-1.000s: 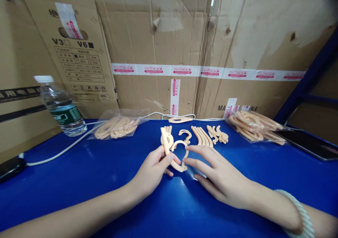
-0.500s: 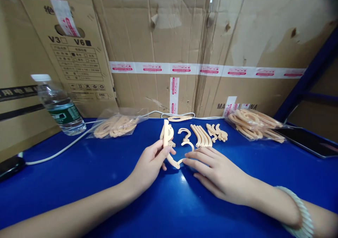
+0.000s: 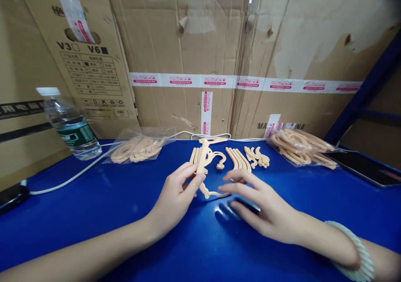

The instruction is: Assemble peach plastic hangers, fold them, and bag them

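Pinched between the thumb and fingers of my left hand (image 3: 177,196) is a beige folding clothes hanger (image 3: 203,156), partly assembled. One arm stands tilted upward, and a thinner part runs low to the right from the lower joint. My right hand (image 3: 253,198) hovers beside that lower part with its fingers apart; whether a fingertip touches it I cannot tell. Behind the hands lie a loose hook (image 3: 221,160), a row of curved hanger arms (image 3: 238,158) and a small heap of hooks (image 3: 257,156). More arms (image 3: 194,154) are half hidden behind the held hanger.
Clear bags of hanger parts lie at the left (image 3: 138,148) and right (image 3: 302,146). A water bottle (image 3: 73,127) leans at the left near a white cable (image 3: 62,186). A dark tablet-like slab (image 3: 366,167) lies far right. Cardboard (image 3: 188,44) walls the back of the blue table (image 3: 109,198).
The hanger in my left hand has turned, showing more of its flat side. Its curved hook no longer stands near my right fingers, which have spread wider.
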A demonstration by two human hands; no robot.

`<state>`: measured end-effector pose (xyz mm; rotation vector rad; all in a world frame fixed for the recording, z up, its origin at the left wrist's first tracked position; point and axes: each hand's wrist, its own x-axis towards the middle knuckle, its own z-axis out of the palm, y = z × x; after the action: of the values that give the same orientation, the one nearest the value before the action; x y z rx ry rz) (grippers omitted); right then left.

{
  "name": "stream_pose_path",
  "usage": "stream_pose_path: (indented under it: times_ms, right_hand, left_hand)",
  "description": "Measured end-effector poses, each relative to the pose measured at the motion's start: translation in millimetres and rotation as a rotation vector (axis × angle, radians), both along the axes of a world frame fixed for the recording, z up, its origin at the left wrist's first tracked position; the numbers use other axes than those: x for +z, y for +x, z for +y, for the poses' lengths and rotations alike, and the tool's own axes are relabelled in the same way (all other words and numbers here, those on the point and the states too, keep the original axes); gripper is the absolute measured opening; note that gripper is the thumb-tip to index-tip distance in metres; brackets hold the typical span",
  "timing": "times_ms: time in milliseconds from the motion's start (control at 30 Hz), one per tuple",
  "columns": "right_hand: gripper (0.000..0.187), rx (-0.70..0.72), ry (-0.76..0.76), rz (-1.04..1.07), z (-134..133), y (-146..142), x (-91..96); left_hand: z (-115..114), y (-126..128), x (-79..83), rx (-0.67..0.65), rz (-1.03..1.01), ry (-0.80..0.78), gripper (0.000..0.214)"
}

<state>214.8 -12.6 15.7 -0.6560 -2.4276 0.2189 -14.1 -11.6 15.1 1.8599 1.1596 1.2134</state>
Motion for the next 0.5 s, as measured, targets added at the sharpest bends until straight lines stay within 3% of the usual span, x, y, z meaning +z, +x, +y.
stream_pose_path:
  times_ms: [133,267,500]
  right_hand:
    - [0.037,-0.053,-0.143,0.138,0.5,2.0,4.4]
    - [0.038,0.007,-0.351,0.202,3.1,5.2,4.5]
    - [0.029,0.046,-0.579,0.374,6.4,5.0,4.9]
  left_hand:
    - [-3.1,0.0,1.1,-0.054,0.109,0.11,0.02]
    - [-5.0,-0.2,-1.0,-0.136,0.186,0.197,0.02]
    - [-5.3,1.0,-0.6,-0.068,0.184,0.176,0.022]
